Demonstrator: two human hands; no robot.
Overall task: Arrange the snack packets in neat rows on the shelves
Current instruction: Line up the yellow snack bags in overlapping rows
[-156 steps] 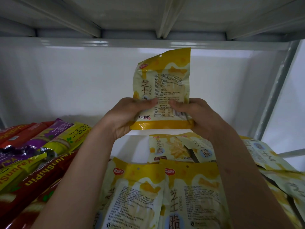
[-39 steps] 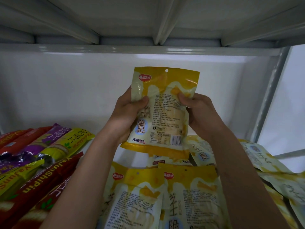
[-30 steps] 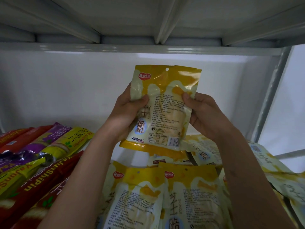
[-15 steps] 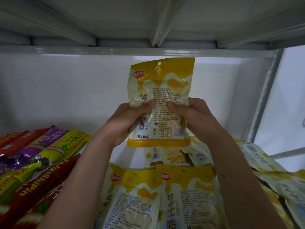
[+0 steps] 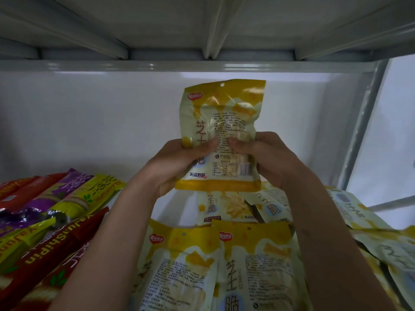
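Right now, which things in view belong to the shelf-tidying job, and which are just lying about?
Job:
- yellow packet, upright, held in left hand and right hand
- two front yellow packets
- loose yellow packets on the right
- long red, purple and green packets

Lying about:
- nothing visible

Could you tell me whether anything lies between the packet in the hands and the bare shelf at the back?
Nothing visible does. Both hands, left and right, hold the yellow packet upright above the bare white shelf; two loose yellow packets lie just below and right of it.
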